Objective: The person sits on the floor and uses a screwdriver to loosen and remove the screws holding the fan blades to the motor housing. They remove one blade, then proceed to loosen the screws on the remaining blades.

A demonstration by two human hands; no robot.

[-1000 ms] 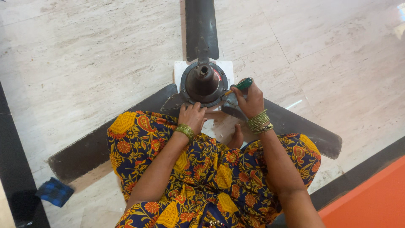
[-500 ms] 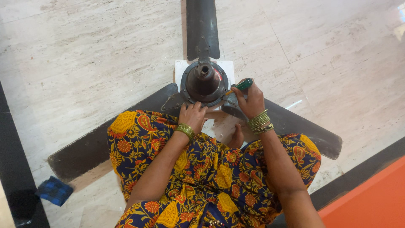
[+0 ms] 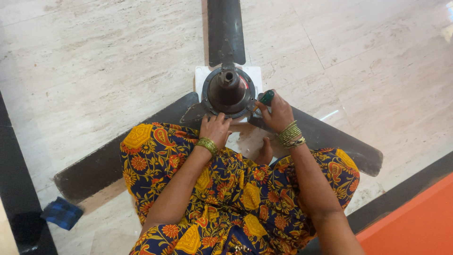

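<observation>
I see the screwdriver (image 3: 265, 98) tip hidden behind my right hand (image 3: 279, 113), grip clamped on its green handle; left hand (image 3: 215, 128) rests fingers-together against the three-bladed ceiling fan (image 3: 228, 89).

The fan hub (image 3: 228, 91) sits on a pad (image 3: 202, 75) before the knees, blades (image 3: 226, 30) radiating outward.

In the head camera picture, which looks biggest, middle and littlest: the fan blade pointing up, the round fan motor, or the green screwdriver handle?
1. Fan blade: biggest, long and dark.
2. Round fan motor: middle, wider than the blade but shorter overall.
3. Green screwdriver handle: littlest; only its end peeks out of the right hand.
</observation>
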